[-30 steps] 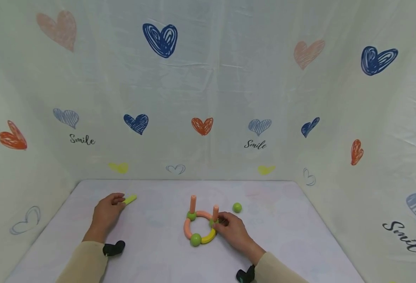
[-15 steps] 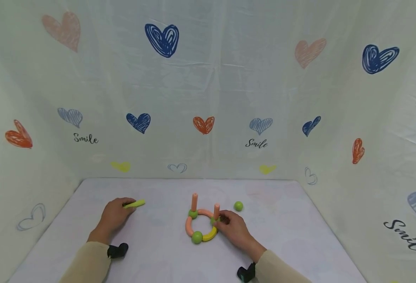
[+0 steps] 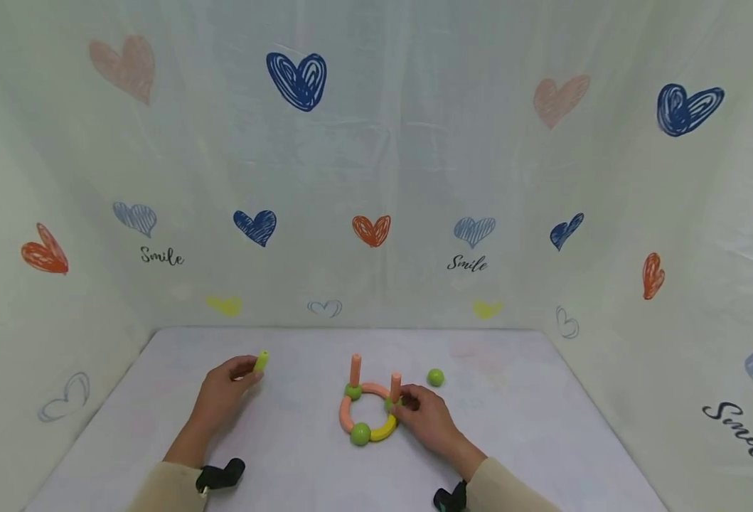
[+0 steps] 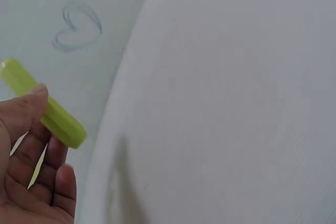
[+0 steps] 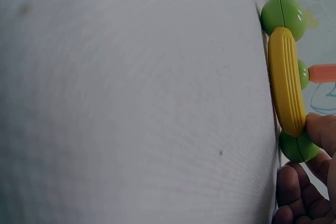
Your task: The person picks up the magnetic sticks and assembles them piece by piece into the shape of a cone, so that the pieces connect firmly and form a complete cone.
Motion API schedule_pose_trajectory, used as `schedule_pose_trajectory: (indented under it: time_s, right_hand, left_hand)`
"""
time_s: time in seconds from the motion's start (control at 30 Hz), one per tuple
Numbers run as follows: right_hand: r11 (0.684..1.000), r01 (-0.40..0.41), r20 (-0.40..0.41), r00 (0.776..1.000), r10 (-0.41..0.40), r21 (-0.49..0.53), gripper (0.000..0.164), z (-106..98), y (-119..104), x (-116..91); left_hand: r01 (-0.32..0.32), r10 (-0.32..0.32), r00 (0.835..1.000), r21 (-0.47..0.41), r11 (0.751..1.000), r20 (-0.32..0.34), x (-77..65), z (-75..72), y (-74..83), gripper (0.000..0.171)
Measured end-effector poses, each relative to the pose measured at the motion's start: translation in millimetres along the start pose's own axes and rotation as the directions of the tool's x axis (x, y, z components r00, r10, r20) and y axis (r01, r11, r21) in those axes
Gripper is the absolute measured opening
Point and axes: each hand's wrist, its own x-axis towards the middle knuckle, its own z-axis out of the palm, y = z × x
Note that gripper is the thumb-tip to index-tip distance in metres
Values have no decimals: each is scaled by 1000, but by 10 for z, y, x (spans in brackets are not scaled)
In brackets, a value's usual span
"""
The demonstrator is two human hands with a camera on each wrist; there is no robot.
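Note:
My left hand (image 3: 222,392) pinches a short yellow-green rod (image 4: 50,109) between thumb and fingers, over the left of the table; in the head view it stands nearly upright. Right of centre lies a ring of magnetic-style building pieces: pink curved bars (image 3: 345,412), a yellow curved bar (image 5: 286,80) and green balls (image 3: 360,434). Two straight pink rods (image 3: 355,370) stand up from the back-left and right balls. With thumb and fingers my right hand (image 3: 430,424) grips the right-hand green ball (image 5: 298,148), partly covering it, below its pink rod (image 3: 396,386).
A loose green ball (image 3: 436,377) lies behind my right hand. The white table (image 3: 299,462) meets a pale curtain (image 3: 376,163) printed with hearts at its back and sides. A black wrist device (image 3: 220,474) is strapped at the left sleeve, another at the right.
My left hand has moved right with the yellow-green rod and turned it from lying slanted to nearly upright. The right hand keeps its grip at the ring.

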Motion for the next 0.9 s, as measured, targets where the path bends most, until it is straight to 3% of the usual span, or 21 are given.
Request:
schedule_pose_trajectory:
  time_s: [0.37, 0.67, 0.9]
  right_hand:
    - [1000, -13, -5, 1000, 13, -2, 41, 4, -26, -13]
    - [1000, -9, -11, 1000, 9, 1, 42, -12, -29, -31]
    - [1000, -11, -8, 1000, 11, 5, 41, -9, -27, -25]
  left_hand:
    - [-6, 12, 1000, -240, 971, 27, -267, 302, 468, 34]
    - [14, 10, 997, -289, 957, 79, -545, 738, 757, 26]
    - [-10, 49, 991, -289, 957, 126, -667, 1002, 860, 25]
